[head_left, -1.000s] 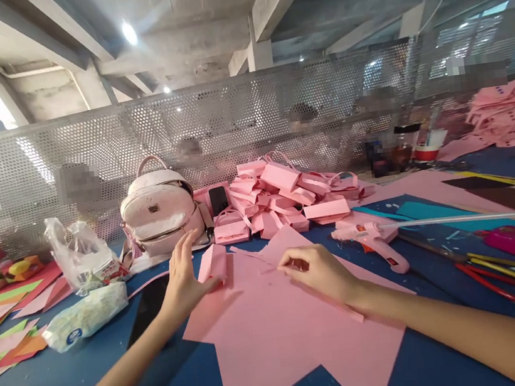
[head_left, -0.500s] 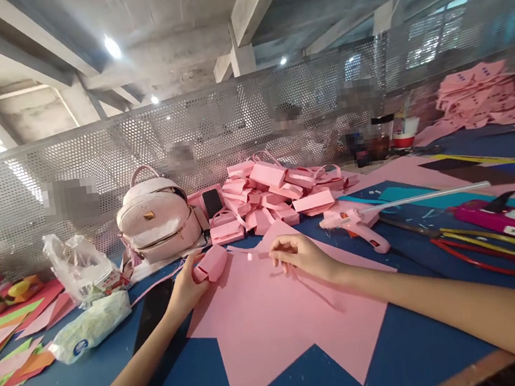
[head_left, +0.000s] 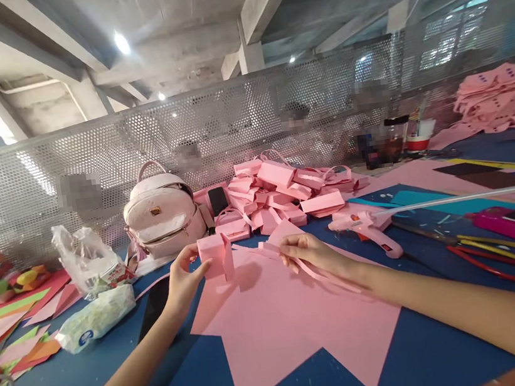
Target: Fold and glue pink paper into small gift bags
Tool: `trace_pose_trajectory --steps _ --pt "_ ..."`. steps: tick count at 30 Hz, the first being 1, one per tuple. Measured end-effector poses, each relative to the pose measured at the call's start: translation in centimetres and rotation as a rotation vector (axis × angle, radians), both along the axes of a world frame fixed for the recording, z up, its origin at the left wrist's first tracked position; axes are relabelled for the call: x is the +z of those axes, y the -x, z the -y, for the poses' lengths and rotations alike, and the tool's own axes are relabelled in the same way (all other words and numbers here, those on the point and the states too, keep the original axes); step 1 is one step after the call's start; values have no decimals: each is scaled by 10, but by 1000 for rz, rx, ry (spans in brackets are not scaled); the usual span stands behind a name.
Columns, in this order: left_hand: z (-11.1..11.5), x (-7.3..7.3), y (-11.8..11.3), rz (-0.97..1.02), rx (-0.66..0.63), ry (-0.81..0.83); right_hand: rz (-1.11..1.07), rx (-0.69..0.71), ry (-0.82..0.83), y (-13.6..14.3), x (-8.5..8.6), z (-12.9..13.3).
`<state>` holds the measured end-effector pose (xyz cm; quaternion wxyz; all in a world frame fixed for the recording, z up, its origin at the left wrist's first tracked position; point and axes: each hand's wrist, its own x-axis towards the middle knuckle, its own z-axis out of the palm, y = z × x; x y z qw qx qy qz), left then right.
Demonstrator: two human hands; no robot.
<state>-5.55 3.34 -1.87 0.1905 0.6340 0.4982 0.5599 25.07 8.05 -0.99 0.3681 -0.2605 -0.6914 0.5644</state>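
Observation:
Thumb and fingers of my left hand (head_left: 184,280) grip a small folded pink paper box (head_left: 216,256), raised over the left part of a large pink paper sheet (head_left: 298,320). My right hand (head_left: 306,253) pinches a narrow pink paper strip (head_left: 318,273); its short end points toward the box and the rest trails back under my wrist. A gap separates the strip's end from the box. Behind the sheet lies a heap of similar pink paper boxes (head_left: 280,184), some with strip handles. Right of my right hand rests a pink glue gun (head_left: 369,229) with a long glue stick.
A pale pink backpack (head_left: 160,215) stands behind my left hand, near a tissue pack (head_left: 96,318) and a plastic bag (head_left: 86,260). Scissors (head_left: 506,249) and a magenta power strip (head_left: 513,226) lie at right. A perforated metal screen (head_left: 229,121) runs along the back.
My left hand has turned the box from tilted to more upright. My right hand still pinches the strip, which now shows more clearly along my wrist. The view has shifted slightly left.

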Motion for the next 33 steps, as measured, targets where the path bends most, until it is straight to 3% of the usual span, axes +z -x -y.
trace_pose_trajectory --steps 8,14,33 --pt "12 3 -16 94 -220 31 4 83 58 3 16 14" --pt "21 7 -25 133 -335 72 37 166 91 2 16 17" --pt "26 10 -26 199 -384 110 41 198 90 1 6 13"
